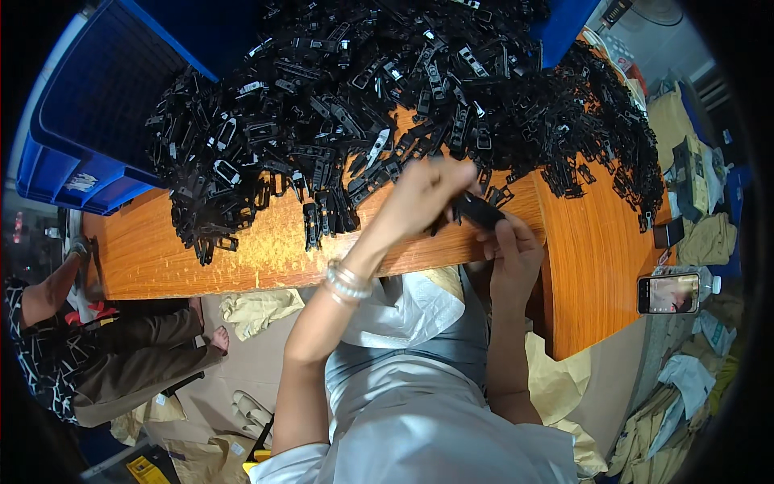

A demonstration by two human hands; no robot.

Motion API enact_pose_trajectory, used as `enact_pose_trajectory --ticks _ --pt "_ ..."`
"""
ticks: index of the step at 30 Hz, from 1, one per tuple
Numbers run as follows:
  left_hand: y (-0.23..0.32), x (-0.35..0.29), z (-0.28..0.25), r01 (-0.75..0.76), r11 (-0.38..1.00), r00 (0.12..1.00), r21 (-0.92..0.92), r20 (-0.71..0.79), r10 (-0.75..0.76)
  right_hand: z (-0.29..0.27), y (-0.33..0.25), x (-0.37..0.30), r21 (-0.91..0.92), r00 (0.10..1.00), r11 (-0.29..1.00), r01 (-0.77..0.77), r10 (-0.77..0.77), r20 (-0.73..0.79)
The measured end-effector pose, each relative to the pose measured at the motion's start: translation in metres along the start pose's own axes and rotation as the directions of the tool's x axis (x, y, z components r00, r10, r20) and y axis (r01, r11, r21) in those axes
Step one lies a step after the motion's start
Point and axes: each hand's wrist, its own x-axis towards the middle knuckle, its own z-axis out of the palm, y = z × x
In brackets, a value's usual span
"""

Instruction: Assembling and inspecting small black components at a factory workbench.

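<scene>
My right hand [516, 246] pinches a black oblong piece [484, 212] between thumb and fingers, just above the front edge of the wooden table [266, 262]. Close against the piece's left end is my left hand [434, 184], with bracelets on its wrist. Its fingers are curled and slightly blurred; what they grip is hidden. Beyond both hands spreads a large heap of narrow black plastic clip-like parts [322, 113], some with openings in them. A few of these parts lie right beside my left hand.
Blue plastic crates [97, 121] stand at the left and behind the heap. A phone [668, 294] is propped by the table's right edge. Another person [89, 355] sits at the left. Tan sacks [258, 310] lie on the floor; a white sheet covers part of my lap.
</scene>
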Motion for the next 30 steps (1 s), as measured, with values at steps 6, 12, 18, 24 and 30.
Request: enact_pose_trajectory --ticks 6,12,18,24,30 --pt "-0.018 0.063 -0.021 0.033 0.435 0.905 0.900 -0.212 0.369 0.002 0.001 -0.007 0.000 0.996 0.996 -0.092 0.092 -0.003" --pt "-0.007 0.065 -0.039 0.186 0.677 0.916 0.712 -0.375 0.142 -0.002 0.009 -0.005 0.023 0.988 0.988 -0.150 0.149 0.024" --pt "0.004 0.024 -0.056 0.158 0.980 0.934 -0.117 -0.304 -0.187 0.005 0.015 -0.001 0.020 0.988 0.987 -0.156 0.156 0.018" --pt "0.006 -0.006 -0.055 -0.066 0.936 0.977 -0.345 -0.214 -0.010 0.004 0.017 0.002 0.089 0.990 0.986 -0.139 0.136 0.043" --pt "0.016 -0.050 -0.034 0.108 0.981 0.994 0.163 -0.014 -0.107 0.008 -0.007 -0.003 -0.022 0.991 0.997 -0.069 0.071 0.117"
